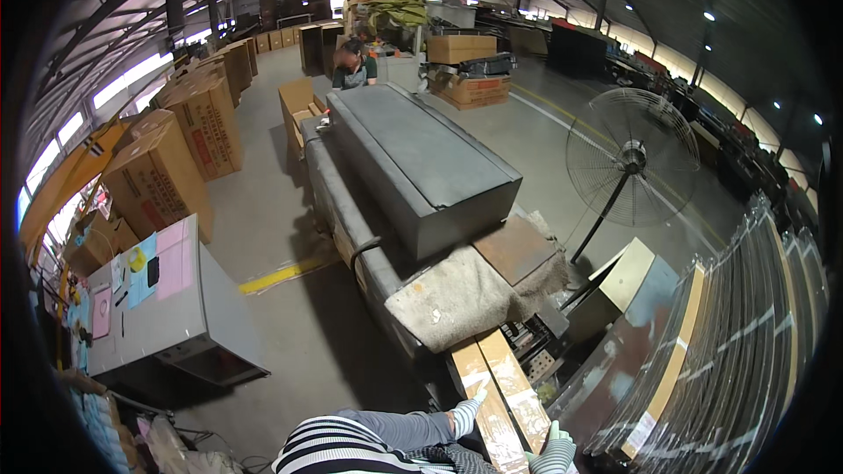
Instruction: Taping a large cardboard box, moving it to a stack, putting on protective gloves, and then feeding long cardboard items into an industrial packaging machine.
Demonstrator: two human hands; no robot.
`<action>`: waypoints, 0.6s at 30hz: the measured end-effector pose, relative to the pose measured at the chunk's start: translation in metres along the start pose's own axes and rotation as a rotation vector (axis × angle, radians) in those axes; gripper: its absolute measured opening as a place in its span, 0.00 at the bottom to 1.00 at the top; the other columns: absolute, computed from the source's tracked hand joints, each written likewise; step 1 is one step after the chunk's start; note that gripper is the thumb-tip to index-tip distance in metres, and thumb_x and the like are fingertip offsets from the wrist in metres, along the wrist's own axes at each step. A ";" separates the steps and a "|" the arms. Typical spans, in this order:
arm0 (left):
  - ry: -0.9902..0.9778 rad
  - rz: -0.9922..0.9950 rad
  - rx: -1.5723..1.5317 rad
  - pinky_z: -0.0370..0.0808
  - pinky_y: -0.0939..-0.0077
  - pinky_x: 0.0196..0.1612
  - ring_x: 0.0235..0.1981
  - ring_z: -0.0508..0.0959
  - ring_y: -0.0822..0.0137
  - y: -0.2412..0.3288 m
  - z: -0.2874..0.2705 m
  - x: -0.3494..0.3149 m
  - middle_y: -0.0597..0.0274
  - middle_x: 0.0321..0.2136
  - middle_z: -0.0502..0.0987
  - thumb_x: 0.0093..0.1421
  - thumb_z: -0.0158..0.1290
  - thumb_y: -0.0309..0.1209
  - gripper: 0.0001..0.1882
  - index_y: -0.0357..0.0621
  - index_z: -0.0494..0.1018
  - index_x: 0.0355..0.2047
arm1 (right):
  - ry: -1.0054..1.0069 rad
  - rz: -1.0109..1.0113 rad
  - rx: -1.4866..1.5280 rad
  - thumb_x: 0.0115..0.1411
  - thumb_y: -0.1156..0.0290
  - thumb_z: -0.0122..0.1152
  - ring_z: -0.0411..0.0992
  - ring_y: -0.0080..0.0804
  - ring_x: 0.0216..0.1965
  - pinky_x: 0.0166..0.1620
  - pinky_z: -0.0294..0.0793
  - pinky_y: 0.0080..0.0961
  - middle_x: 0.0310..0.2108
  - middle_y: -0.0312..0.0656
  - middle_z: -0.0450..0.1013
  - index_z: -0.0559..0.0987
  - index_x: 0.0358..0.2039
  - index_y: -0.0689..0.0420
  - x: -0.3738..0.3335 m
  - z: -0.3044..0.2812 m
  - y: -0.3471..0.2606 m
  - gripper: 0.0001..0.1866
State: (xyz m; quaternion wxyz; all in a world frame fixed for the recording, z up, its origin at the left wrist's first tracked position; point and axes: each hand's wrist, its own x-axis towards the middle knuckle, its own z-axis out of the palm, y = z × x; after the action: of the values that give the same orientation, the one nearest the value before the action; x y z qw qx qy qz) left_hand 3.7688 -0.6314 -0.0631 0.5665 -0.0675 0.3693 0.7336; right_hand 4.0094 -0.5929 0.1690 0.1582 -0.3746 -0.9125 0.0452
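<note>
Two long, narrow cardboard cartons point(502, 428) with clear tape lie side by side in front of me, running from the lower edge up to a grey felt cloth point(452, 298). My left hand point(468, 412), in a striped knit glove, rests at the left carton's left edge with its fingers stretched out. At the right carton's near end is my right hand point(553, 454), also gloved, with its fingers bent round the edge. Beyond the cloth, a big dark grey metal cabinet point(421, 158) lies on its side on a padded bench point(338, 202).
A pedestal fan point(632, 158) stands right of the cabinet. Wrapped panels point(729, 342) lean at the right. A grey cabinet point(224, 307) with papers on top is at the left, near tall cartons point(162, 175). A person point(354, 66) bends beyond the bench's far end.
</note>
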 end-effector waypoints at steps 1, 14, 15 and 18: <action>-0.067 -0.065 0.212 0.52 0.73 0.66 0.64 0.53 0.65 -0.004 0.006 0.010 0.60 0.65 0.57 0.69 0.43 0.54 0.36 0.51 0.51 0.70 | -0.367 0.192 -0.086 0.41 0.47 0.73 0.72 0.51 0.45 0.49 0.70 0.45 0.43 0.53 0.73 0.63 0.63 0.62 0.016 0.019 0.021 0.53; 0.095 -0.391 -0.007 0.75 0.51 0.53 0.51 0.76 0.56 0.112 0.075 -0.041 0.57 0.55 0.74 0.67 0.47 0.56 0.33 0.50 0.62 0.65 | -0.342 0.156 -0.073 0.29 0.47 0.80 0.74 0.49 0.42 0.47 0.73 0.43 0.38 0.51 0.75 0.67 0.58 0.60 0.078 0.029 -0.010 0.56; -0.034 -0.354 -0.123 0.74 0.51 0.55 0.52 0.76 0.56 0.116 0.067 -0.023 0.57 0.55 0.74 0.66 0.48 0.55 0.32 0.48 0.65 0.61 | -0.289 0.115 -0.077 0.35 0.51 0.78 0.74 0.48 0.43 0.47 0.73 0.43 0.38 0.50 0.75 0.70 0.54 0.57 0.102 0.015 -0.023 0.46; -0.188 -0.245 -0.211 0.69 0.55 0.61 0.55 0.74 0.55 0.150 0.091 0.001 0.56 0.54 0.75 0.66 0.46 0.54 0.29 0.45 0.69 0.58 | -0.047 0.041 0.082 0.45 0.61 0.71 0.73 0.51 0.40 0.45 0.71 0.47 0.36 0.49 0.74 0.73 0.48 0.58 0.157 -0.015 -0.032 0.30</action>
State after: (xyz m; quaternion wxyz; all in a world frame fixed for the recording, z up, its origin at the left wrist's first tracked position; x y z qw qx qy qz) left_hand 3.6655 -0.5875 0.0711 0.6734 -0.1021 0.2247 0.6969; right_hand 3.8882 -0.5071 0.2298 0.1510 -0.3853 -0.9054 0.0946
